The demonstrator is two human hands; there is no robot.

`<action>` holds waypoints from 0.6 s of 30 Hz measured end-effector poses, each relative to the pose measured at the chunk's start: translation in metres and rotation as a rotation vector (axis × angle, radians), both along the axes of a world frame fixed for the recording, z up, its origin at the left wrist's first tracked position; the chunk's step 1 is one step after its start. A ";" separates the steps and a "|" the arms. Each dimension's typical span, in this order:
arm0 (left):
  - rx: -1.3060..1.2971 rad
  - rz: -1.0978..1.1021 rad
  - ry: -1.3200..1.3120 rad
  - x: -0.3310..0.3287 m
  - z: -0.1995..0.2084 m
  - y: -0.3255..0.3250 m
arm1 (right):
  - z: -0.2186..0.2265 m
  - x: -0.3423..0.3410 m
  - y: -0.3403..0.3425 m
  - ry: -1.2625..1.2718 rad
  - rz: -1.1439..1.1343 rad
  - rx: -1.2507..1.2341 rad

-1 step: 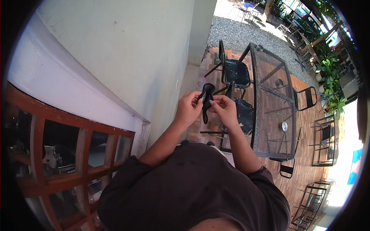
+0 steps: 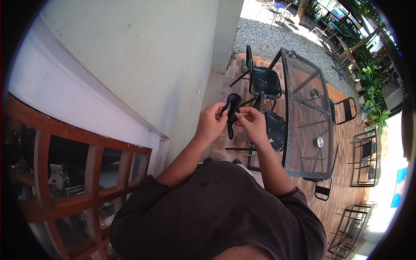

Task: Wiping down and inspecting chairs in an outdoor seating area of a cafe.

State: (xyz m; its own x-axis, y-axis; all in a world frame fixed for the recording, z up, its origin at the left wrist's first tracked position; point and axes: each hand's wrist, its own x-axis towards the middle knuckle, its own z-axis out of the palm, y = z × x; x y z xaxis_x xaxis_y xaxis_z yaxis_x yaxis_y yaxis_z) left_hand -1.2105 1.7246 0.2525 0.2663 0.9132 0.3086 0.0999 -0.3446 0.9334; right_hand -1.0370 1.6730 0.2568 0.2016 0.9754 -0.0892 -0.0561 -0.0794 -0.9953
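Observation:
Both hands hold a small black item in front of my body. Its upper end is rounded and hollow-looking, and a narrow tail hangs down below the fingers; its kind cannot be made out. My left hand pinches its left edge between thumb and fingers. On the opposite edge my right hand grips it the same way, thumb near the middle. The fingers cover part of the item's centre.
To the right stands a black mesh table with two small metal bowls. Black chairs stand along its near side. A pale wall and a red-brown paned window frame are on my left. Gravel and potted plants lie beyond.

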 end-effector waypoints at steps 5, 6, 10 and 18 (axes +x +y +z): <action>0.062 -0.009 0.007 0.006 -0.011 0.002 | -0.006 -0.015 0.002 -0.101 -0.011 0.057; 0.093 -0.013 0.049 0.008 -0.011 0.002 | -0.013 -0.013 0.003 -0.088 -0.003 0.067; 0.096 -0.038 0.105 0.004 -0.009 0.003 | -0.008 -0.012 -0.007 0.097 0.117 -0.017; 0.050 -0.264 0.131 0.002 0.002 0.025 | 0.006 0.017 -0.023 0.270 0.206 -0.040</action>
State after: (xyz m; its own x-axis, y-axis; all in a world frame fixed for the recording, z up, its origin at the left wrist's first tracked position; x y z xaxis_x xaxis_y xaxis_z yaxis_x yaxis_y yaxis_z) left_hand -1.2085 1.7498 0.2542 0.5331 0.7915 0.2988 0.1196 -0.4201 0.8996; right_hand -1.0198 1.6496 0.2631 -0.0357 0.9878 -0.1515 -0.2959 -0.1552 -0.9425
